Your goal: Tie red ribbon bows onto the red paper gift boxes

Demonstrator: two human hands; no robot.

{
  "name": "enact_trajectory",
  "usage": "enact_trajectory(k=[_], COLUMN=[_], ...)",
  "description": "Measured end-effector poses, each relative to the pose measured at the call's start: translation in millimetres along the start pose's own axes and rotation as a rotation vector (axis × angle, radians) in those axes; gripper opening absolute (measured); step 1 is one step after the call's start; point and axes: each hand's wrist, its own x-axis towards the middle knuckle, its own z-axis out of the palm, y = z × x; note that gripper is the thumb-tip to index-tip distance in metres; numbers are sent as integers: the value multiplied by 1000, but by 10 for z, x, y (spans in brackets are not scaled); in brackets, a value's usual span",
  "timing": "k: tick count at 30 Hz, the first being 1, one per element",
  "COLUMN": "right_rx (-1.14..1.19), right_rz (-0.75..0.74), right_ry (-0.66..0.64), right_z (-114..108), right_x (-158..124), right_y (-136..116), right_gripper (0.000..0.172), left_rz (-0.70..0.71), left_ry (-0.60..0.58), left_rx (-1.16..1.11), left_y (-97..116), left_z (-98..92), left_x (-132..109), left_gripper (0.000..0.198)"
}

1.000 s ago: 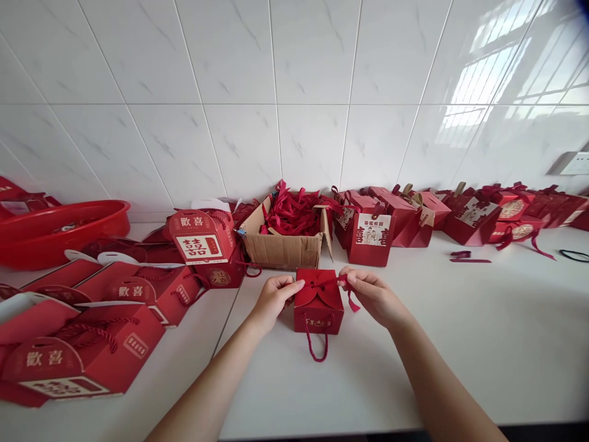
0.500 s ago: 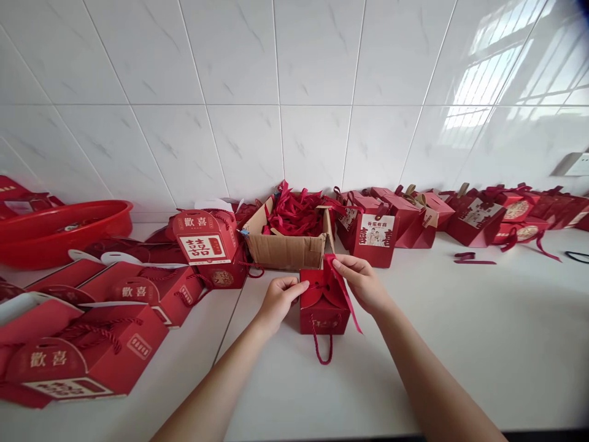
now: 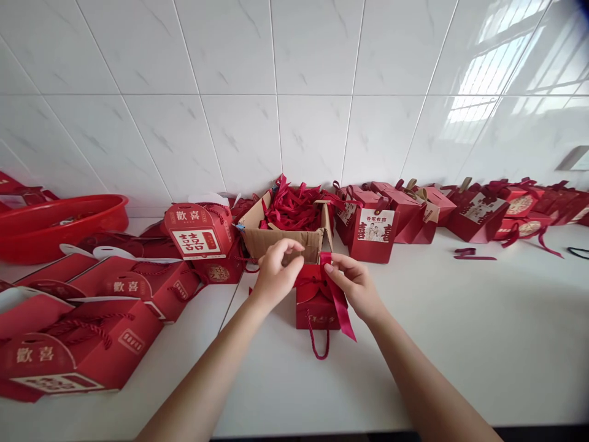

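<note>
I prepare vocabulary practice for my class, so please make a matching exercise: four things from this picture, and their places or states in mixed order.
1. open brown cardboard carton
2. round red plastic basin
3. loose flat red ribbon
4. small red box with twisted rope handle

A. pinched by the right hand
B. on the white tabletop, in front of the carton
C. heaped with tangled ribbons
D. at the far left

Pairs: 1-C, 2-D, 3-A, 4-B
</note>
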Motion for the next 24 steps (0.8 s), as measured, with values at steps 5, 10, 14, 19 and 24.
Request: enact_trajectory(k=[5,10,14,19,24], right_rx=[-90,-122,-151,-209,-247], right_rz=[-87,-149,-171,-191,-194], right_ry=[-12,-46,-49,-31,-15], right_z=[13,19,21,12,5], right_x=[-8,-23,-28,-32,-52], right_y=[-6,-38,-51,-46,-54], right_gripper=[30,26,26,25,24], left_rz=[60,70,52,73,93], left_ry=[-113,-89,-76,-50,-34], left_rx=[-152,-265,-335,-350,-340], left_y=[269,186,121,75,57], left_z=[116,225,217,207,209], left_x=[53,-16,-34,-77,-133], left_gripper=[22,19,21,21,20])
